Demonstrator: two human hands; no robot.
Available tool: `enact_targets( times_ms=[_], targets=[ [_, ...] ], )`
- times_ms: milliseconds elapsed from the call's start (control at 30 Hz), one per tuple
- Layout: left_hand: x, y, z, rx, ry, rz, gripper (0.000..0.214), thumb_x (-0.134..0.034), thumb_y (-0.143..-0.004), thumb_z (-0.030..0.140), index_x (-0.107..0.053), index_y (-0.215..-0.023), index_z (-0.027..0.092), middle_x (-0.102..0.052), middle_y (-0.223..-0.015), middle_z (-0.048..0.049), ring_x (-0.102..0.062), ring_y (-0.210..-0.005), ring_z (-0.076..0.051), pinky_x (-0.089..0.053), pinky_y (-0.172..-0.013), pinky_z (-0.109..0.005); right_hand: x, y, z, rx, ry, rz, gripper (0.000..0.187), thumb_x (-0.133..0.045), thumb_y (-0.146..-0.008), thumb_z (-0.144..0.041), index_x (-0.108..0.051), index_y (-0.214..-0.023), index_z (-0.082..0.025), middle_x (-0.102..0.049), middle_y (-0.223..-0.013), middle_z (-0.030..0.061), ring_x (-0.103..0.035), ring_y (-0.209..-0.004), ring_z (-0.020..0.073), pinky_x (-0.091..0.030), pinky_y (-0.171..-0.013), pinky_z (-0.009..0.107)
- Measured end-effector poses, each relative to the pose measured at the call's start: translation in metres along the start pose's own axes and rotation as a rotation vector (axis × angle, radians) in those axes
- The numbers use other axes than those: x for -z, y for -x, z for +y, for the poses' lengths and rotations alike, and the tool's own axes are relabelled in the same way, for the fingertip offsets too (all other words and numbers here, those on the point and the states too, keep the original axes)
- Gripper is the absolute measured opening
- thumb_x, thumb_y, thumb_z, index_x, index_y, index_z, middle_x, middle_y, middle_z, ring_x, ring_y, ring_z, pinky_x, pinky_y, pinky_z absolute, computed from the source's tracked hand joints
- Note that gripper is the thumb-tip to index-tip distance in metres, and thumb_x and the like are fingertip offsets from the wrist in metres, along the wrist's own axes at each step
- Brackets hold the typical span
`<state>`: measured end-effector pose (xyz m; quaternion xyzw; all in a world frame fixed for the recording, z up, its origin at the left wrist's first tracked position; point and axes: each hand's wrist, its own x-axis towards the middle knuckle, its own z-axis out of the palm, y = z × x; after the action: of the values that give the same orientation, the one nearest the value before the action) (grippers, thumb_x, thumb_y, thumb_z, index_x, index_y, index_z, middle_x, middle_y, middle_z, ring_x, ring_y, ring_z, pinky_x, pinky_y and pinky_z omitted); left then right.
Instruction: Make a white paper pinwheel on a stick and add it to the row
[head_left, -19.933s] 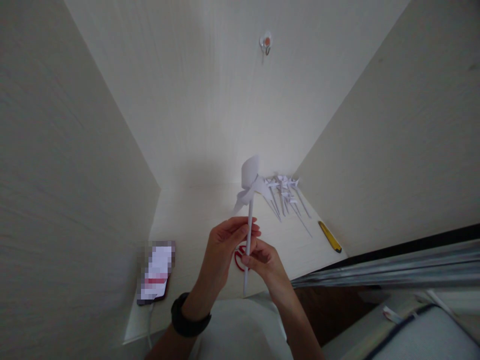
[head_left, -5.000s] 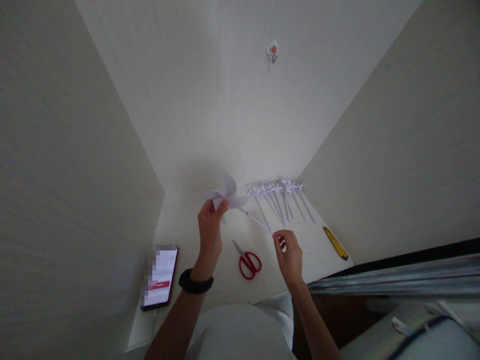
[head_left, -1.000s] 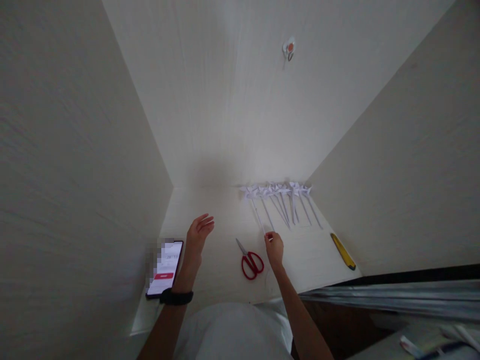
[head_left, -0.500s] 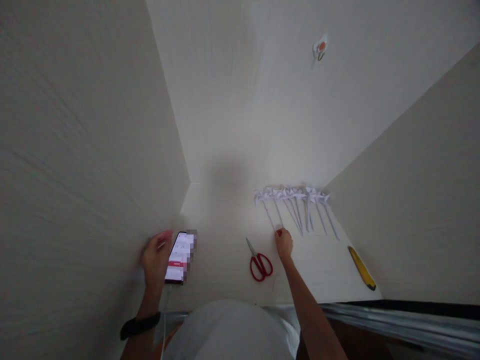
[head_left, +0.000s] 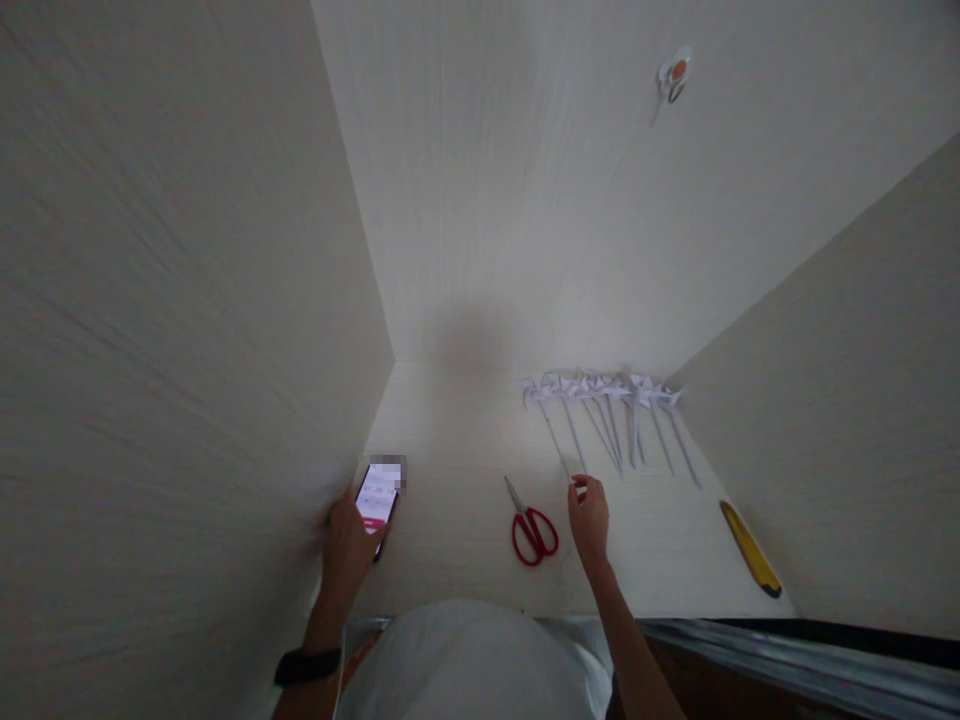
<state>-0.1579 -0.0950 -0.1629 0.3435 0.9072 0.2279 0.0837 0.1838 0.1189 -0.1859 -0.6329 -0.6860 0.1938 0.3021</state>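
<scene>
My left hand (head_left: pixel 351 545) is around the lower part of a smartphone (head_left: pixel 377 495), fingers along its left edge and thumb across to the right edge. The phone lies with its screen lit. Close to the lower end of one thin stem (head_left: pixel 556 440), my right hand (head_left: pixel 589 515) has loosely bent fingers with a small gap between them. That stem belongs to a row of white folded-paper pieces (head_left: pixel 600 388), like flowers or pinwheels, on several stems. Red-handled scissors (head_left: pixel 534 535) lie to the left of my right hand, blades pointing away from me.
A yellow cutter-like tool (head_left: pixel 750 550) lies at the right edge of the white surface (head_left: pixel 457 480). Pale walls (head_left: pixel 510 220) enclose the left, back and right. A hook (head_left: pixel 677 75) is fixed high on the back wall. Metal rails (head_left: pixel 810 650) run along the front right.
My left hand has come down from beside the phone onto its lower part. My right hand has drawn back slightly from the stem end and loosened its pinch. The view has shifted a little.
</scene>
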Motion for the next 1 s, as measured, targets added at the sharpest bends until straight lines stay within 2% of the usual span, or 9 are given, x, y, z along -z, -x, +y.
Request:
enact_targets(
  times_ms=[133, 300, 467, 600, 833, 1000],
  targets=[
    [-0.008, 0.009, 0.005, 0.026, -0.108, -0.001, 0.084, -0.064, -0.068, 0.032, -0.032, -0.142, 0.005, -0.055, -0.128, -0.0234, -0.050, -0.122, -0.037, -0.043, -0.096, -0.047, 0.003, 0.013, 0.001, 0.033, -0.044, 0.040, 0.024, -0.057, -0.094, -0.032, -0.060, -0.109, -0.015, -0.065, -0.101, 0.0047, -0.064, -0.080, 0.0150, -0.056, -0.071, 0.033],
    [-0.008, 0.010, 0.011, 0.033, -0.195, 0.008, 0.082, -0.062, -0.070, 0.029, -0.032, -0.143, 0.009, -0.056, -0.125, -0.0214, -0.051, -0.118, -0.036, -0.044, -0.091, -0.046, 0.008, 0.017, -0.002, 0.056, -0.091, 0.091, 0.023, -0.055, -0.094, -0.034, -0.060, -0.106, -0.015, -0.064, -0.095, 0.0031, -0.062, -0.074, 0.0130, -0.054, -0.067, 0.031],
    [-0.007, 0.010, 0.017, 0.052, -0.259, -0.010, 0.079, -0.060, -0.074, 0.030, -0.033, -0.143, 0.002, -0.056, -0.122, -0.0239, -0.051, -0.114, -0.037, -0.046, -0.085, -0.043, 0.008, 0.023, -0.008, 0.066, -0.126, 0.088, 0.023, -0.054, -0.095, -0.036, -0.059, -0.103, -0.015, -0.062, -0.090, 0.0018, -0.059, -0.068, 0.0114, -0.052, -0.063, 0.028],
    [-0.009, 0.017, 0.029, 0.060, -0.275, -0.025, 0.075, -0.056, -0.078, 0.032, -0.032, -0.143, 0.002, -0.053, -0.125, -0.0243, -0.051, -0.112, -0.037, -0.049, -0.078, -0.042, 0.004, 0.029, -0.015, 0.075, -0.150, 0.069, 0.025, -0.053, -0.095, -0.038, -0.059, -0.101, -0.015, -0.062, -0.090, 0.0018, -0.058, -0.069, 0.0119, -0.052, -0.065, 0.030],
    [-0.012, 0.038, 0.050, 0.021, -0.198, -0.043, 0.072, -0.053, -0.081, 0.028, -0.030, -0.144, 0.002, -0.051, -0.126, -0.0252, -0.048, -0.111, -0.038, -0.047, -0.082, -0.046, 0.005, 0.033, -0.028, 0.064, -0.176, -0.013, 0.026, -0.050, -0.094, -0.040, -0.058, -0.100, -0.016, -0.061, -0.092, 0.0033, -0.057, -0.069, 0.0128, -0.050, -0.068, 0.032],
    [-0.023, 0.046, 0.053, -0.013, -0.034, -0.078, 0.081, -0.063, -0.075, 0.032, -0.031, -0.144, 0.005, -0.053, -0.128, -0.0237, -0.049, -0.117, -0.037, -0.045, -0.091, -0.048, -0.002, 0.040, -0.051, 0.076, -0.195, -0.178, 0.025, -0.042, -0.095, -0.035, -0.056, -0.103, -0.016, -0.062, -0.098, 0.0085, -0.058, -0.070, 0.0157, -0.052, -0.070, 0.034]
  ],
)
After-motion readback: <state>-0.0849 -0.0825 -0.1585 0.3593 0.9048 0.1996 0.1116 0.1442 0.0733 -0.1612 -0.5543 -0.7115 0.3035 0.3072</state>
